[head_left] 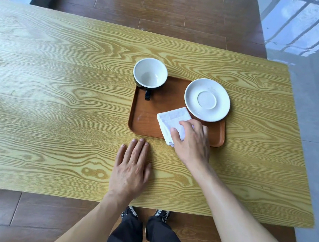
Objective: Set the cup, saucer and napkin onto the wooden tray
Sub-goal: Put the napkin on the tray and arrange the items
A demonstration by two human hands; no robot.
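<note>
A brown wooden tray (145, 119) lies on the table. In its far left corner stands a cup (150, 73), black outside and white inside, its handle pointing toward me. A white saucer (207, 99) rests on the tray's far right part. A folded white napkin (172, 121) lies on the tray's near side, one corner hanging over the near rim. My right hand (191, 140) rests on the napkin, thumb and fingers pinching its near edge. My left hand (130, 168) lies flat on the table just in front of the tray, fingers together, holding nothing.
The light wood-grain table (61, 94) stretches wide to the left of the tray. Its near edge runs just above my shoes and legs. Dark wooden floor lies beyond the far edge, and grey tiled floor runs along the right side.
</note>
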